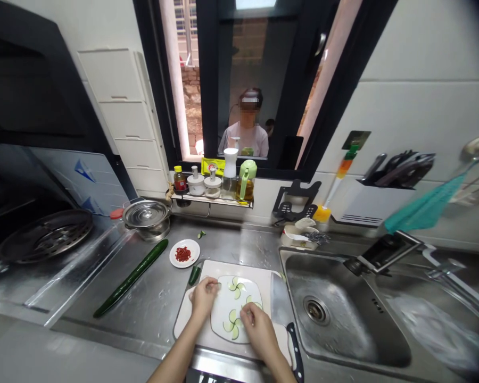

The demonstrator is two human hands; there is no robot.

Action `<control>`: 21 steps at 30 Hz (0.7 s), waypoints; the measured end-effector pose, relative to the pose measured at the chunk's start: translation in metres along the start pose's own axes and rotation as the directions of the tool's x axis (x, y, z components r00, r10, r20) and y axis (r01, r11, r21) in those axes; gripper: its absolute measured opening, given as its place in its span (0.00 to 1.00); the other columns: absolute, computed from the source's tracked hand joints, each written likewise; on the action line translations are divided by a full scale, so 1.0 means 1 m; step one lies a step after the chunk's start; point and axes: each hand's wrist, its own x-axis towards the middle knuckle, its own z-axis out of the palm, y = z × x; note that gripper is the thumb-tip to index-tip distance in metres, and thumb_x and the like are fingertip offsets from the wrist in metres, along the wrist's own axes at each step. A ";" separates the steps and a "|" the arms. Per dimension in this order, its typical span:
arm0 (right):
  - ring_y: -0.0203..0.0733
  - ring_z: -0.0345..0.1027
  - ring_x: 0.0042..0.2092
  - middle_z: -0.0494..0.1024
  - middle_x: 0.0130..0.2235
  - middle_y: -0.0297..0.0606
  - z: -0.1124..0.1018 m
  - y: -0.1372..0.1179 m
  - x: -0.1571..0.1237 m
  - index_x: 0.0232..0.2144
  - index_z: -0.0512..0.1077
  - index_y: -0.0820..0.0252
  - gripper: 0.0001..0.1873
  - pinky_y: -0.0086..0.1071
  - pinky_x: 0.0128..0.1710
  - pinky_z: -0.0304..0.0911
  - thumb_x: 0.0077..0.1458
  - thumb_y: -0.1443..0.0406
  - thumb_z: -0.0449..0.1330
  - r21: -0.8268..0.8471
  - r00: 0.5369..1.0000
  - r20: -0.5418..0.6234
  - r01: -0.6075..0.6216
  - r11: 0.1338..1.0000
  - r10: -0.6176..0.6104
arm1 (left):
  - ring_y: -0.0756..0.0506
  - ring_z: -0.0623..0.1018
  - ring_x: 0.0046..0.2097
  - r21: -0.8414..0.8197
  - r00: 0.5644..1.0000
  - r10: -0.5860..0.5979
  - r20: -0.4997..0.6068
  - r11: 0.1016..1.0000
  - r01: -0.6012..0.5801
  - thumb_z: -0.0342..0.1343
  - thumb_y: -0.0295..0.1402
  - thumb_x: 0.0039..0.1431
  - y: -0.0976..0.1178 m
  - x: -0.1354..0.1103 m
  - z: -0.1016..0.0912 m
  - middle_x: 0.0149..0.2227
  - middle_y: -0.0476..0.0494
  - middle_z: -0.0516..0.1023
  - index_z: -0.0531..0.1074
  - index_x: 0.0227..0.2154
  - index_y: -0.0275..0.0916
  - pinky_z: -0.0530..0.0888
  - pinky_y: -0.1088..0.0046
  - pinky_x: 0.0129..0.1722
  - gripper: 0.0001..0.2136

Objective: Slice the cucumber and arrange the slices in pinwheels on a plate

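Note:
A white plate rests on a white cutting board at the front of the steel counter. Thin cucumber slices lie on it in small pinwheel groups. My left hand rests at the plate's left rim with fingers pinched on a slice near the top. My right hand is curled at the plate's lower right, fingertips on a slice. A cleaver with a black handle lies on the board's right side. A short cucumber piece sits at the board's upper left.
A whole long cucumber lies diagonally on the counter, left. A small dish of chopped red chili sits behind the board. A steel pot and condiment rack stand at the back. The sink lies right. A person shows behind the window.

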 end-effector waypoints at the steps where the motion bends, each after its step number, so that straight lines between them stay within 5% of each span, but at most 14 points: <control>1: 0.44 0.69 0.34 0.75 0.30 0.39 0.003 -0.003 0.003 0.35 0.73 0.57 0.15 0.31 0.35 0.60 0.55 0.57 0.50 0.006 1.000 -0.007 0.009 1.000 -0.009 | 0.45 0.77 0.37 -0.101 0.999 0.029 0.039 0.995 -0.025 0.56 0.36 0.53 0.003 -0.005 0.004 0.35 0.46 0.80 0.77 0.37 0.43 0.69 0.67 0.43 0.10; 5: 0.44 0.70 0.44 0.76 0.42 0.44 0.011 -0.017 0.017 0.45 0.72 0.59 0.19 0.31 0.44 0.61 0.57 0.58 0.49 0.091 0.998 -0.023 0.069 0.993 -0.067 | 0.46 0.75 0.33 -0.384 0.974 0.161 0.159 0.919 -0.089 0.57 0.37 0.50 0.010 -0.021 0.018 0.32 0.44 0.79 0.77 0.33 0.39 0.70 0.70 0.39 0.10; 9: 0.43 0.70 0.40 0.77 0.37 0.42 0.016 -0.024 0.029 0.35 0.73 0.59 0.16 0.31 0.40 0.61 0.57 0.58 0.49 0.182 0.996 0.005 0.089 0.979 -0.091 | 0.47 0.74 0.32 -0.541 0.966 0.208 0.155 0.836 -0.094 0.58 0.39 0.48 0.012 -0.026 0.017 0.30 0.44 0.78 0.75 0.32 0.37 0.70 0.72 0.36 0.11; 16: 0.38 0.63 0.29 0.72 0.26 0.34 0.022 -0.021 0.036 0.26 0.66 0.58 0.13 0.29 0.31 0.56 0.53 0.56 0.52 0.318 0.998 0.034 0.047 0.947 -0.061 | 0.48 0.74 0.32 -0.622 0.957 0.204 0.209 0.782 -0.031 0.60 0.43 0.48 0.009 -0.027 0.010 0.29 0.44 0.77 0.74 0.32 0.36 0.70 0.72 0.37 0.15; 21: 0.36 0.60 0.28 0.67 0.23 0.30 0.020 -0.023 0.037 0.23 0.64 0.57 0.13 0.28 0.30 0.55 0.52 0.56 0.53 0.374 0.994 0.093 0.011 0.927 -0.049 | 0.48 0.73 0.32 -0.505 0.965 0.202 0.166 0.858 -0.093 0.58 0.42 0.49 0.009 -0.028 0.003 0.28 0.45 0.77 0.75 0.30 0.36 0.69 0.71 0.38 0.13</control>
